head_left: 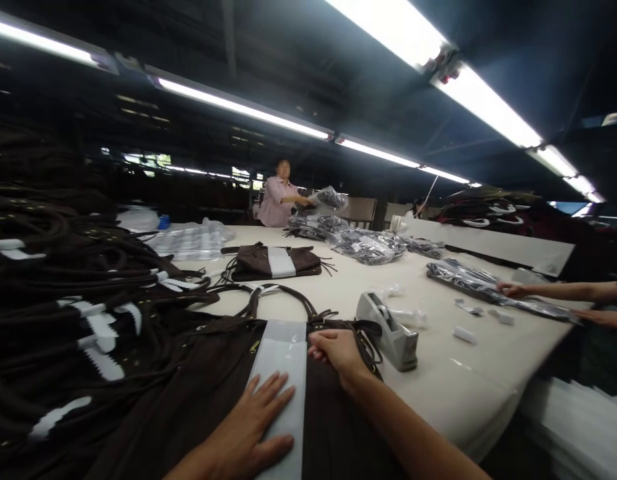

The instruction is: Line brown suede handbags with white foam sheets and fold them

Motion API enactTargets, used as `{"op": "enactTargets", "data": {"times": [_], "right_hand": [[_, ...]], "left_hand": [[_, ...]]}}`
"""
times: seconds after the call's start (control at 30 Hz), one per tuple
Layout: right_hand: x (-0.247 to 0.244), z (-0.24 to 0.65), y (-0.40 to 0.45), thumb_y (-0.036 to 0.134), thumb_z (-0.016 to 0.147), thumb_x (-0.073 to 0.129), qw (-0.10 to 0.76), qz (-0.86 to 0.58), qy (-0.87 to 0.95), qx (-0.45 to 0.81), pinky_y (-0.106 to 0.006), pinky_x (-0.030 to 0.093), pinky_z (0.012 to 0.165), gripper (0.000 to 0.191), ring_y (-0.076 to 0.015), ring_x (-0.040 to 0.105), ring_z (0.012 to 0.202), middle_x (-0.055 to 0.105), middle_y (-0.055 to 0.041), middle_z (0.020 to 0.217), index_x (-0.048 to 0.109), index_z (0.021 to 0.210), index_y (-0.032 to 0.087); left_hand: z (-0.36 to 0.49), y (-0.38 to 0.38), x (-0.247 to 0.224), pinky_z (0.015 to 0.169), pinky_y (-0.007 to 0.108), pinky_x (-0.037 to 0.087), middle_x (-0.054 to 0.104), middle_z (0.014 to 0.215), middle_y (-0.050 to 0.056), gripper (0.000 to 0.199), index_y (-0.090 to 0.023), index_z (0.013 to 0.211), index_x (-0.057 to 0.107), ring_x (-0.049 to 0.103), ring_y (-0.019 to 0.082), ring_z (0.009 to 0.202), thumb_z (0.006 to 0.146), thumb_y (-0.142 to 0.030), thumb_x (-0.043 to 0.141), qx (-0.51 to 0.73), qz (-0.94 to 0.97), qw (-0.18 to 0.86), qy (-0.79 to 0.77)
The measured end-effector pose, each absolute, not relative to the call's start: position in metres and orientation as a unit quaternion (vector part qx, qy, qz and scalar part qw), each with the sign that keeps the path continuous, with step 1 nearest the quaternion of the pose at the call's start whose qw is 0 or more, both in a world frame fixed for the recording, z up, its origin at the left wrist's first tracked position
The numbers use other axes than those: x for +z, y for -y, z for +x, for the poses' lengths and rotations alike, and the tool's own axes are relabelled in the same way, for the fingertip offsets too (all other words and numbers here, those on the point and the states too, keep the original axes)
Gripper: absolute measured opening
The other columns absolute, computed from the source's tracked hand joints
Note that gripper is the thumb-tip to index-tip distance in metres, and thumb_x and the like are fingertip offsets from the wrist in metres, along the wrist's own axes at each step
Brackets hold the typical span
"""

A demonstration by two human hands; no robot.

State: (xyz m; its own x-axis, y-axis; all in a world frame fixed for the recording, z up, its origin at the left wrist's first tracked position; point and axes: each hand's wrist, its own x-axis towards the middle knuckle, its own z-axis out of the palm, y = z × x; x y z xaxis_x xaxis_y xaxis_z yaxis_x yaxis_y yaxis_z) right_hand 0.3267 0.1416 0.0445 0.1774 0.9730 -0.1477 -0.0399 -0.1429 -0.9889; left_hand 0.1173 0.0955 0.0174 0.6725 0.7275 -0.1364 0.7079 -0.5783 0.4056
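A dark brown handbag (198,373) lies in front of me with its looped handles toward the far side. Down its middle runs a white paper strip (283,353). My left hand (253,423) rests flat on this strip, fingers spread. Beside the strip's right edge, near the bag's top, my right hand (338,353) is closed with fingertips pinched together; whatever they hold, if anything, is hidden. Just right of that hand stands a grey tape dispenser (393,333). A folded brown bag (251,263) with a white band lies farther back.
Brown bags with white-wrapped handles (93,267) are heaped at left. Clear plastic bags (193,240) and plastic-wrapped packages (365,245) lie across the table (453,380). A co-worker's hands (513,289) touch a wrapped package at right; another person (277,200) stands behind.
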Motion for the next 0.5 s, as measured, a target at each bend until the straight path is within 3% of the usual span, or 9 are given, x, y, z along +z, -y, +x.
{"op": "enactTargets", "data": {"times": [0.27, 0.5], "right_hand": [[0.011, 0.258, -0.213, 0.007, 0.072, 0.060, 0.485, -0.644, 0.336, 0.486, -0.016, 0.030, 0.035, 0.023, -0.0065, 0.049, 0.038, 0.065, -0.0046, 0.052, 0.055, 0.051, 0.014], [-0.025, 0.247, -0.230, 0.010, 0.073, 0.061, 0.440, -0.706, 0.355, 0.426, -0.017, 0.036, 0.034, 0.016, -0.0083, 0.051, 0.036, 0.065, -0.0041, 0.051, 0.057, 0.059, 0.014]], "left_hand": [[0.115, -0.091, 0.027, 0.117, 0.059, 0.010, 0.018, 0.155, 0.008, 0.079, -0.026, 0.146, 0.031, 0.013, 0.031, 0.145, 0.084, -0.074, 0.038, 0.050, 0.882, 0.253, -0.394], [0.115, -0.088, 0.041, 0.118, 0.056, 0.010, 0.022, 0.154, 0.013, 0.081, -0.020, 0.146, 0.034, 0.017, 0.030, 0.145, 0.084, -0.072, 0.040, 0.045, 0.882, 0.256, -0.394]]}}
